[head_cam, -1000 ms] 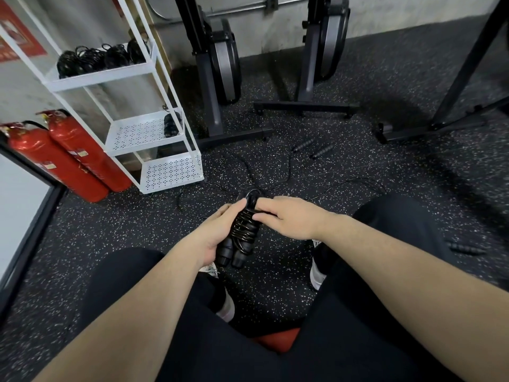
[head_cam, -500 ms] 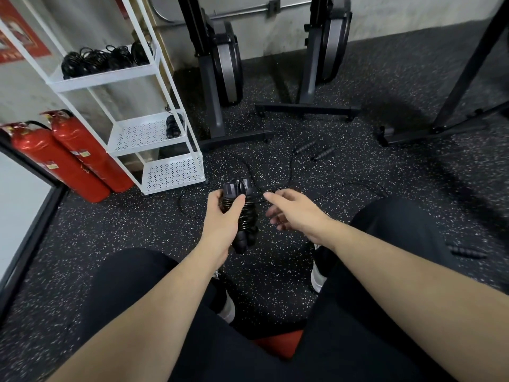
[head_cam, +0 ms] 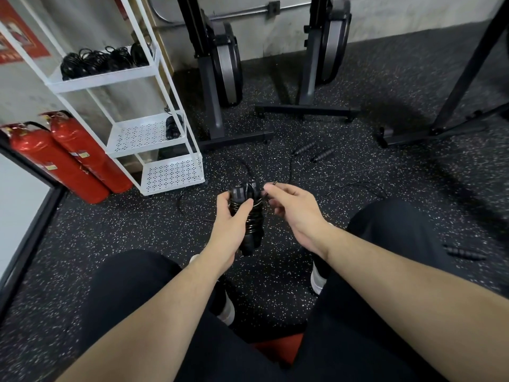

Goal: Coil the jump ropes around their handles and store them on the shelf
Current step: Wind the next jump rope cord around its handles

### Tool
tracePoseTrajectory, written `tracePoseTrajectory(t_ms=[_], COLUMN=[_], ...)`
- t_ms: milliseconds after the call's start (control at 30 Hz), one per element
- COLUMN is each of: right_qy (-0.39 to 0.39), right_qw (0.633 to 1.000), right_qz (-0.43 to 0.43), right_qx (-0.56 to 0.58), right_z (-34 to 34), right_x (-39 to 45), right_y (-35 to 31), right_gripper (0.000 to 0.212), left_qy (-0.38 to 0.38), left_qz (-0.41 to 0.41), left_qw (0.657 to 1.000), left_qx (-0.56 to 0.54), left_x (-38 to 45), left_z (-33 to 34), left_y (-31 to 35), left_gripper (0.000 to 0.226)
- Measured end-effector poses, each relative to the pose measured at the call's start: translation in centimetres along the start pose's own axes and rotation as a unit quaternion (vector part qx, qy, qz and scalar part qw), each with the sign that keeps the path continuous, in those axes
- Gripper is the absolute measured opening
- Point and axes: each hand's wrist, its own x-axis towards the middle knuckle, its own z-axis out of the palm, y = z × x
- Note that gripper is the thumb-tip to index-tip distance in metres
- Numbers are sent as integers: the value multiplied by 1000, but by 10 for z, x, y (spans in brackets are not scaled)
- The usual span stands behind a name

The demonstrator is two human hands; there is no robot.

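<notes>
Coiled jump rope [head_cam: 249, 216], long axis upright between the knees, held in the left hand [head_cam: 230, 224], whose grip wraps its handles. Right hand [head_cam: 292, 208], just beside, pinches the loose rope end. White shelf [head_cam: 154, 68] stands forward-left, nearer the left hand.

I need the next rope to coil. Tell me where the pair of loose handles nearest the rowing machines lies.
In the head view, the loose handles lie on the floor, right of the white shelf, just before the rowing machine base and beyond both hands.
</notes>
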Motion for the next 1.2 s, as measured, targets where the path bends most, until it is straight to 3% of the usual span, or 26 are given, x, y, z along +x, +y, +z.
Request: tracePoseTrajectory(t_ms=[200, 333, 467, 633, 767, 933, 1000, 1200], right_qy=[71, 95, 112, 116, 111, 101, 98, 62], right_qw=[997, 995, 992, 992, 993, 990, 981, 909], right_qz=[31, 30, 25, 15, -19, -80, -102, -208], right_qx=[4, 9, 43, 51, 22, -61, -130, -356], right_z=[-3, 1, 10, 11, 12, 12, 12, 6], right_x=[4, 4, 1, 0, -1, 3, 1, 0], right_y=[1, 7, 10, 4, 0, 0, -3, -7], right_gripper=[17, 25, 38, 12, 11, 10, 27, 31], left_qy=[-27, 5, 25, 69, 71, 75, 77, 44], left_qz=[21, 50, 24, -4, -46, -22, 4, 63], left_qw=[999, 998, 999, 996, 989, 986, 989, 997], left_qx=[21, 34, -15, -53, -125, -145, -125, -29], left_x=[-7, -11, -14, -16, -12, -11, -12, -13], left_z=[8, 18, 28, 38, 36, 34, 32, 22], left_y=[0, 1, -1, -3, -3, -1, -2, 0], left_gripper=[34, 36, 36, 39, 35, 35, 39, 50])
